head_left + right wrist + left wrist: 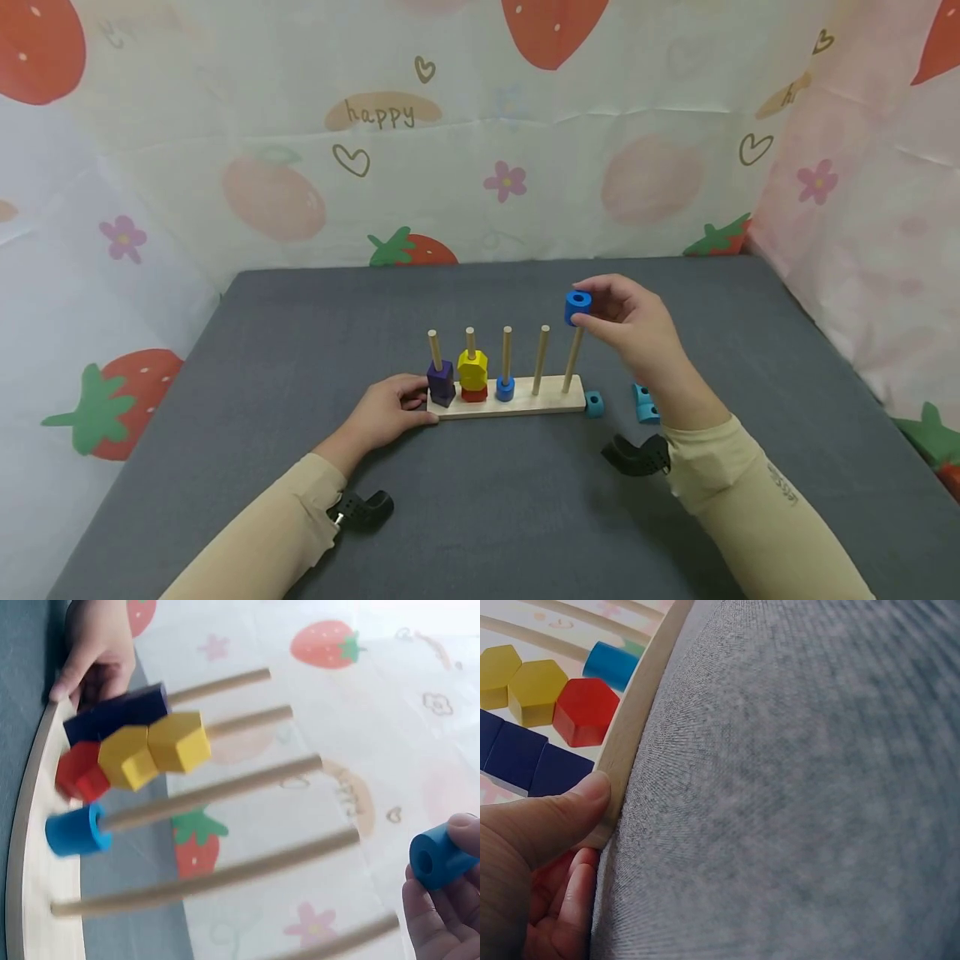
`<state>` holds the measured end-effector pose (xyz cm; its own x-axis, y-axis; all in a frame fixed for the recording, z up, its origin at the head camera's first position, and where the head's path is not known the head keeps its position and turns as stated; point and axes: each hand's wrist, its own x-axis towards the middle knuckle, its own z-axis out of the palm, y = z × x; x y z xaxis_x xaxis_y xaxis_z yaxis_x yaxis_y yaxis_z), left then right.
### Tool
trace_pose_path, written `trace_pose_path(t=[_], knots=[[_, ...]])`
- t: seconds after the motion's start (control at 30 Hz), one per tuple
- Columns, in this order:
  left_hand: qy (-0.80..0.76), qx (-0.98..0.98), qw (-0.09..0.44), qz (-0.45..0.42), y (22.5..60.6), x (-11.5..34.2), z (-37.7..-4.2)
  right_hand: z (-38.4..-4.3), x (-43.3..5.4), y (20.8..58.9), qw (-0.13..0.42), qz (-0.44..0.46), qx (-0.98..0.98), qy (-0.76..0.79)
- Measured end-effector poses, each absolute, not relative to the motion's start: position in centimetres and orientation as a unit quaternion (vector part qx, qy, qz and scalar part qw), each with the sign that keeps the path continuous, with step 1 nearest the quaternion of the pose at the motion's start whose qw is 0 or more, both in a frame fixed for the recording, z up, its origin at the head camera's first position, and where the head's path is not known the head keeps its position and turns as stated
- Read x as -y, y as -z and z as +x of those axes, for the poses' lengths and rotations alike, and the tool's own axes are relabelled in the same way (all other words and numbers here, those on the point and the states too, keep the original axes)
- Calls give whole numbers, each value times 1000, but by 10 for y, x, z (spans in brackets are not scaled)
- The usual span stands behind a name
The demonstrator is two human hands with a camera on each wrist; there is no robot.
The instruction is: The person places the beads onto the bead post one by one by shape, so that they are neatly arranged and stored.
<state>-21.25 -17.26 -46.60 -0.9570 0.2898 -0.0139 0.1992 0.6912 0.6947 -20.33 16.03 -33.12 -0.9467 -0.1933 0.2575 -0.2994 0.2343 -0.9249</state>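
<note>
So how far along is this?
Looks done: navy stack, red-yellow stack and one blue cylinder, each on its own peg. In hand: a second cylinder in the right grip, not yet threaded. Likely left: two bare pegs, loose teal pieces.

Your right wrist view crops your right hand [450, 919] at the right edge and one peg [349, 941] at the bottom. Your left wrist view crops your left hand [517, 862]
</note>
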Motion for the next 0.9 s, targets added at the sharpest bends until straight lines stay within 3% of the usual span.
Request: trace_pose_path(t=[0.43, 0.9], knots=[[-373, -915, 65, 136, 465, 173, -213, -209, -114, 332, 26, 171, 792, -585], [-372, -916, 64, 137, 466, 173, -213, -214, -100, 338, 11, 161, 784, -600]])
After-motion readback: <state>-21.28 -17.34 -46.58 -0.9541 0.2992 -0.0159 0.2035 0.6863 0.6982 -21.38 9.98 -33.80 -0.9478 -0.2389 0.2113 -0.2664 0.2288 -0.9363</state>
